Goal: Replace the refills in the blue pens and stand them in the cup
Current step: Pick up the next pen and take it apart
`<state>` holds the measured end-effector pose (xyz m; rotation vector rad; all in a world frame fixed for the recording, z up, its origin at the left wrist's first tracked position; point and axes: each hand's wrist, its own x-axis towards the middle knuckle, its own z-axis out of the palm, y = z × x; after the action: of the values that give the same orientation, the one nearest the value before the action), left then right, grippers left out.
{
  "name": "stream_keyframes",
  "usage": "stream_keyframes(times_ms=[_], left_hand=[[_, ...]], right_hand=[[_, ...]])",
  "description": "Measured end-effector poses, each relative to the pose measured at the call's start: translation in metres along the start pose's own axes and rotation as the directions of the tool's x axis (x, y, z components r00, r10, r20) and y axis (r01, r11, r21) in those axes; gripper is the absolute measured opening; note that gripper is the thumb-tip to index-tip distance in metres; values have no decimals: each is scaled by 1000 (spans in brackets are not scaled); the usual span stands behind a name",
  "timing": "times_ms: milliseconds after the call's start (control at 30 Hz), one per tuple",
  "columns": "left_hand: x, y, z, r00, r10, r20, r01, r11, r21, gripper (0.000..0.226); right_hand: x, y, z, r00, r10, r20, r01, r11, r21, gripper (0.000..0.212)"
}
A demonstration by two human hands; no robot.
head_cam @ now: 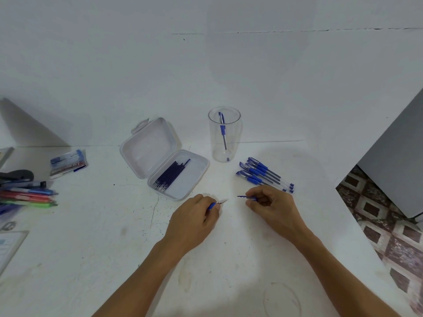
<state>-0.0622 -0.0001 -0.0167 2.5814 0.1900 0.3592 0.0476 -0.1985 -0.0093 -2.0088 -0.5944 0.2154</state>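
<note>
Left hand [194, 216], right hand [272, 207] bare; forearms [142, 277] bare to frame edge.

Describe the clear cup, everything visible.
The clear cup is a tall, straight-walled cylinder that looks like transparent plastic, open at the top. It stands upright on the white table close to the wall, beyond the row of blue pens. One blue pen stands inside, leaning slightly. Nothing else touches it.

Your home-style desk corner, scuffed white painted table [96, 259], bare white wall [206, 65], maroon-and-cream patterned floor tiles [389, 236], loose coloured pens [29, 197].
</note>
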Motion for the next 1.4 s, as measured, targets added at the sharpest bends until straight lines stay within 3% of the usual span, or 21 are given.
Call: stream_keyframes(times_ms=[233,400,700,833,933,1000,1133,1267,1400], left_hand=[[2,-3,-1,1000,-3,-26,3,1000,10,20],[-1,-9,-2,999,-34,-36,34,999,-1,27],[-1,-13,-4,998,-56,22,56,998,3,33],[0,-9,-5,999,-20,26,21,999,-26,36],[0,-9,-7,1000,11,9,-10,996,-88,28],[0,-9,-7,998,62,2,-62,993,-99,22],[1,-4,-7,989,144,-23,-145,987,-74,23],[1,-2,-7,984,175,-38,-177,983,-57,28],[2,-2,-8,983,182,-27,-183,980,-79,35]], right_hand=[[20,-15,17,993,-81,83,99,966,-238,18],[25,-16,33,992,-29,119,67,943,-327,21],[21,-10,36,991,-60,123,115,853,-509,27],[19,-12,34,990,-65,124,115,879,-463,27],[17,-22,29,994,-72,80,91,960,-267,22],[15,-29,27,990,-34,133,55,986,-159,22],[16,-29,25,969,41,244,-35,999,-26,17],[10,-27,22,975,26,222,-57,990,131,10],[4,-25,23,981,16,194,-47,986,159,17]])
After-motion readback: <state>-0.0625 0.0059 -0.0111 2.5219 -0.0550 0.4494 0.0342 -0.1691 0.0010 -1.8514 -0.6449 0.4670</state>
